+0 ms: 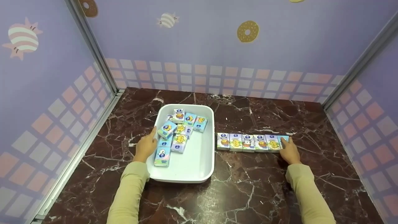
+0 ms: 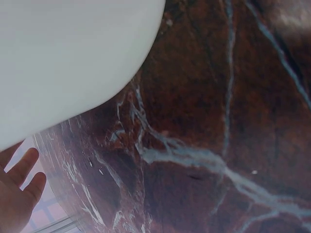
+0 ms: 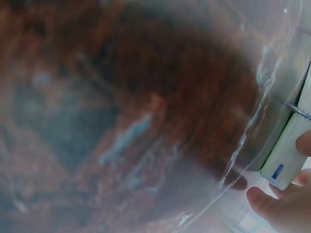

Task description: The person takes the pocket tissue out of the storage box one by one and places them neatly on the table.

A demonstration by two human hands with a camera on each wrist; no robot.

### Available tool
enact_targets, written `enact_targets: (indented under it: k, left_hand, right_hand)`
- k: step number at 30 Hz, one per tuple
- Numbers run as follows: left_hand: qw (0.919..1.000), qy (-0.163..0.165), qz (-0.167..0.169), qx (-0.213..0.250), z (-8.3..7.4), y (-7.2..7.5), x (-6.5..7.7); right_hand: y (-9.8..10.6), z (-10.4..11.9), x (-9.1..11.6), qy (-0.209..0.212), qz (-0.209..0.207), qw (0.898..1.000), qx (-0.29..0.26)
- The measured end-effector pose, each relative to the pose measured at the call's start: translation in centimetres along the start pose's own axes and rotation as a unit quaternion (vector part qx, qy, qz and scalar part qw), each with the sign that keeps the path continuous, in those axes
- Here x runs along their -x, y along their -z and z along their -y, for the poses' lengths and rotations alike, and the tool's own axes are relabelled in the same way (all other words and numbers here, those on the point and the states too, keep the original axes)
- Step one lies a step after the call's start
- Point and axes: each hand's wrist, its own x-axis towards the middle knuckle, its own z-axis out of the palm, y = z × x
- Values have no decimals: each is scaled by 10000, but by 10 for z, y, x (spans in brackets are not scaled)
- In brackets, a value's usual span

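Note:
My left hand (image 1: 146, 147) rests against the left rim of a white rectangular tray (image 1: 192, 169), its fingers loosely spread along the outside. The left wrist view shows some fingers (image 2: 35, 187) beside the tray's wall. In the tray lies a loose heap of small tissue packs (image 1: 180, 143) with cartoon prints. To the tray's right, several similar packs stand side by side in a straight row (image 1: 248, 143). At the row's right end my right hand (image 1: 290, 152) pinches a blue tissue pack (image 1: 284, 137), partly covered by the fingers. In the right wrist view its pale side (image 3: 286, 150) shows.
The dark red marble-patterned tabletop (image 1: 236, 199) has white veins and small specks. Lilac panels (image 1: 205, 37) printed with sweets and checks enclose it at the back and both sides. A metal rail (image 1: 77, 155) runs along the left edge.

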Motion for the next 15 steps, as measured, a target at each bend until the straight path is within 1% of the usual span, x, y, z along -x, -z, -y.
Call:
enact_targets:
  k: [7, 11, 15]
  left_hand:
    - [10000, 27, -23, 66, 1, -2, 0]
    - [10000, 43, -41, 75, 0, -1, 0]
    - [10000, 35, -29, 55, 0, -1, 0]
  right_hand:
    - [2, 4, 1, -69, -48, 9998, -198]
    - [1, 9, 1, -94, -458, 9985, -279]
    - [1, 20, -1, -34, -927, 9950, -375]
